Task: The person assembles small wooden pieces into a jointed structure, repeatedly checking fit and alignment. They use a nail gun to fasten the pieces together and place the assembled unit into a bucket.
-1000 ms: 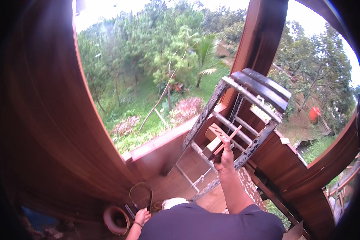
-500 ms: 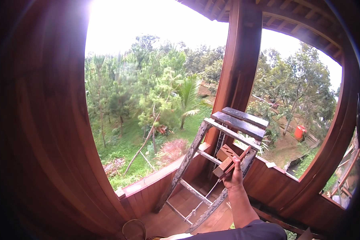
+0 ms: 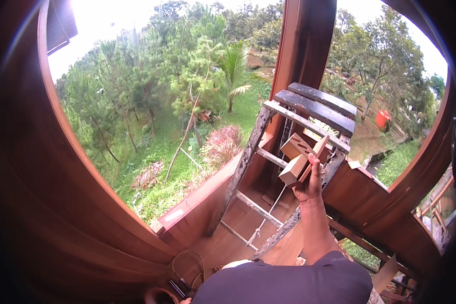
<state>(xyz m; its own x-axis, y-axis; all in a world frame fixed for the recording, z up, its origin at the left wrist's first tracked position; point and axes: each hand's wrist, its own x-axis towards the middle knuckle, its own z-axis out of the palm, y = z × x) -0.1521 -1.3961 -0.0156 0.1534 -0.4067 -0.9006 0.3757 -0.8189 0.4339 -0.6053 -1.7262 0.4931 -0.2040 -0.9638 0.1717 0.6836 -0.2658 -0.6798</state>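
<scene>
My right hand (image 3: 308,185) is raised in front of a stepladder, its fingers wrapped round a wooden block (image 3: 295,171). The block has a slotted face, a toothed-looking lower edge and a thin flat board along its right side. Behind it stands the paint-spattered stepladder (image 3: 245,152), with two dark boards (image 3: 316,109) as its top. A sliver of what seems to be my left hand (image 3: 186,301) shows at the lower edge, beside a dark tool-like object (image 3: 179,288); its fingers are hidden.
A thick wooden post (image 3: 306,45) rises behind the ladder. Low plank walls with a sill (image 3: 187,200) edge the wooden floor, with greenery outside. A cord (image 3: 266,215) hangs tied between the ladder's legs. Coiled cable or hose (image 3: 187,253) lies at the lower left.
My view has tipped downward, so the ladder sits higher in the picture. My right hand still grips the wooden block, now turned a little. More of my dark sleeve and the floor shows.
</scene>
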